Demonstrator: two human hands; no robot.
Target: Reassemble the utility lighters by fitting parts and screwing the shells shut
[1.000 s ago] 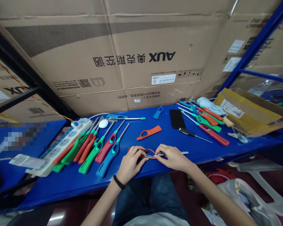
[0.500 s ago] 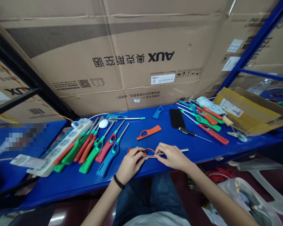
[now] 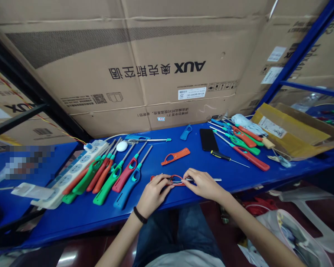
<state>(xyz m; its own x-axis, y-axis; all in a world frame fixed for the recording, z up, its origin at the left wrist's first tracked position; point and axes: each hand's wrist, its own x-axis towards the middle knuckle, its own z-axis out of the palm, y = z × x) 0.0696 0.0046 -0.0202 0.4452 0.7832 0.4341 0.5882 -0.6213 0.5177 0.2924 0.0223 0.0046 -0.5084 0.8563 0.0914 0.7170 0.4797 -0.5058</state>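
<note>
Your left hand (image 3: 155,191) has its grip closed on the orange lighter handle (image 3: 176,180), your right hand (image 3: 203,184) closed on a steel wand (image 3: 213,180), holding the two together at twelve o'clock on the blue worktop (image 3: 72,222)

One left hand (image 3: 156,191) and one right hand (image 3: 203,184) are gripping one lighter (image 3: 211,180), while one phone (image 3: 208,139), one screwdriver (image 3: 221,155), one power strip (image 3: 80,167), one orange handle (image 3: 175,156) and one blue handle (image 3: 186,132) are lying on the bench (image 3: 72,226).

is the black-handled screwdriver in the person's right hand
No, the black-handled screwdriver lies on the blue workbench beside the black smartphone, apart from the right hand.
</note>
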